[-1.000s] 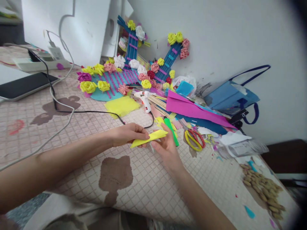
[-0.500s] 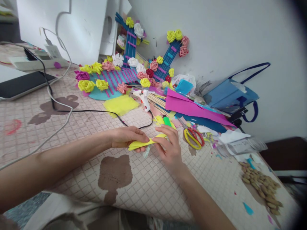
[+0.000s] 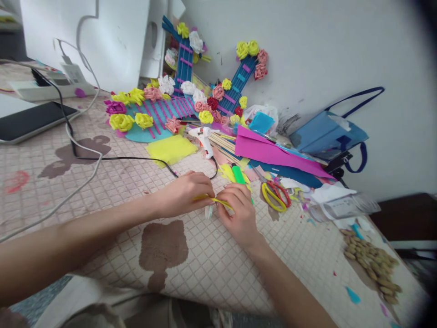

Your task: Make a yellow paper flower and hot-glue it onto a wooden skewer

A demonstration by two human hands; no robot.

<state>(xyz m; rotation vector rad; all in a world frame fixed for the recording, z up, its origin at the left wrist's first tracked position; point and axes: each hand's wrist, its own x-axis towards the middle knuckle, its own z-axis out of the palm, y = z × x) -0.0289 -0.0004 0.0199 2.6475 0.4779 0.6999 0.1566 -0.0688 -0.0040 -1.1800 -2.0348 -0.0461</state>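
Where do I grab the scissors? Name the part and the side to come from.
Grip the scissors by their yellow and red handle loops, coming from the near side, just right of the right hand. They lie flat on the table, loops toward the person and blades pointing away toward the paper pile, so the loops are the open, safe end for the fingers.

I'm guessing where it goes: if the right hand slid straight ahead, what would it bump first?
Past the yellow paper strip it pinches, the right hand would probably meet the black cable, then the white glue gun; depth is hard to judge.
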